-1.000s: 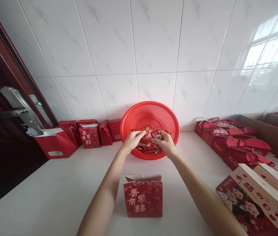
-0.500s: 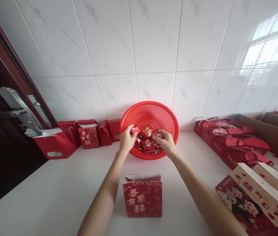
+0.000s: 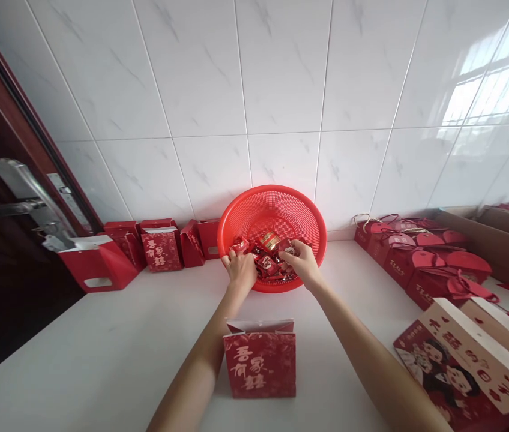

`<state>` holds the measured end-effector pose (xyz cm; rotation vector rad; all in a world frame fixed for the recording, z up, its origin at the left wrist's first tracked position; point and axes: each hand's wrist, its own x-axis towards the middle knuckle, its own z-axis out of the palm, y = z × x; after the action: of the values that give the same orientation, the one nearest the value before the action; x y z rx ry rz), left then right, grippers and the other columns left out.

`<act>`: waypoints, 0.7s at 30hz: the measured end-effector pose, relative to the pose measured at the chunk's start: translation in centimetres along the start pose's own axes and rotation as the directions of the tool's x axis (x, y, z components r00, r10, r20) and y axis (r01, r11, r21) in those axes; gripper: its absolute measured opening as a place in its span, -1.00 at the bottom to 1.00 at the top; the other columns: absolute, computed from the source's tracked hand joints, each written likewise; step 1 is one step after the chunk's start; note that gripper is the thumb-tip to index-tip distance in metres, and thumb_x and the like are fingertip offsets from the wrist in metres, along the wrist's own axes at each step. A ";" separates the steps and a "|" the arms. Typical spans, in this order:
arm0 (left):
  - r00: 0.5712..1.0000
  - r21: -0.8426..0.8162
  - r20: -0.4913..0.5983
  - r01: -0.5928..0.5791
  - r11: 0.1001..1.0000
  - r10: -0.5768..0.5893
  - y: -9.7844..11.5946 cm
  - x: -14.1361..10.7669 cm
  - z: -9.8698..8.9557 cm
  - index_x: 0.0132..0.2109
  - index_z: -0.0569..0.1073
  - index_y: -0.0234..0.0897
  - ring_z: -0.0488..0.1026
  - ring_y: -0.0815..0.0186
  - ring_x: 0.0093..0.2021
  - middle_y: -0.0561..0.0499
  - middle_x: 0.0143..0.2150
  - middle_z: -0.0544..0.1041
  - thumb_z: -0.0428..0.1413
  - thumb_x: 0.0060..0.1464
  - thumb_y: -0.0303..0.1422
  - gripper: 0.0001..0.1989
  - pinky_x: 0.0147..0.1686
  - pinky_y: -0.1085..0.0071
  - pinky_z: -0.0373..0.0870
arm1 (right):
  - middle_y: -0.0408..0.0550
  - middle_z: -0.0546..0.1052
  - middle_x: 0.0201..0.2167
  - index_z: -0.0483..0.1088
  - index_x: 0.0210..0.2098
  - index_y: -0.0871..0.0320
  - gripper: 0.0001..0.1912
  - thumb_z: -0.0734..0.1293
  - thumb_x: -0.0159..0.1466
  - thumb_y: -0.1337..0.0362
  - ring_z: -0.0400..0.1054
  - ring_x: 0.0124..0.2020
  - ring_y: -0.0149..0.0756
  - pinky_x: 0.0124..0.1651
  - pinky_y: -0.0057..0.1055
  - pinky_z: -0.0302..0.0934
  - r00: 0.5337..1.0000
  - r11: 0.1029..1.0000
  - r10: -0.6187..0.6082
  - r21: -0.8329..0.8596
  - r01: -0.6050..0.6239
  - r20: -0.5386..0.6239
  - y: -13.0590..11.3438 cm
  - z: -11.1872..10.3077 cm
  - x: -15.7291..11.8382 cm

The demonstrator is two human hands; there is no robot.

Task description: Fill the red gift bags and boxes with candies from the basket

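A red plastic basket (image 3: 272,203) leans back on the countertop near the wall, with wrapped candies (image 3: 267,264) heaped in its lower part. My left hand (image 3: 240,269) is palm down at the basket's left side, its fingers curled in among the candies; what they grip is hidden. One red wrapped candy (image 3: 239,245) shows just beyond those fingers. On the right side of the heap, my right hand (image 3: 303,263) pinches a dark red wrapped candy (image 3: 286,247) between thumb and fingers. Between my forearms stands an upright red gift box (image 3: 260,366), its top flaps unfolded.
Several red gift boxes (image 3: 162,249) line the wall at left, beside a door with a metal handle (image 3: 33,207). To the right are red boxes with bows (image 3: 439,270), printed cartons (image 3: 461,360) and a cardboard box (image 3: 497,240). White tiles (image 3: 281,72) rise behind.
My left hand has turned palm down and lowered toward the basket's near left side; the candy it held up now lies beyond its fingers. My right hand has barely moved.
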<state>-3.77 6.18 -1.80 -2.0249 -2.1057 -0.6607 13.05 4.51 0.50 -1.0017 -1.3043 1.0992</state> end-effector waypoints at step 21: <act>0.992 -0.885 0.065 0.006 0.465 0.110 1.0 0.8 -5.5 -0.28 0.61 -0.31 0.59 0.15 -0.16 -0.11 -0.22 0.67 0.33 -0.23 -0.37 -0.73 -0.01 0.20 0.48 | -0.23 0.46 -0.58 0.32 -0.40 0.13 -0.66 0.48 -0.09 0.16 0.37 -0.58 -0.36 -0.49 -0.43 0.27 0.999 0.980 0.028 0.194 -0.032 0.023 -0.9 -0.2 -0.3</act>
<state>-3.91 4.69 3.69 -2.5880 -1.8748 -2.0369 13.28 4.02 1.28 -0.8685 -1.1759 1.2374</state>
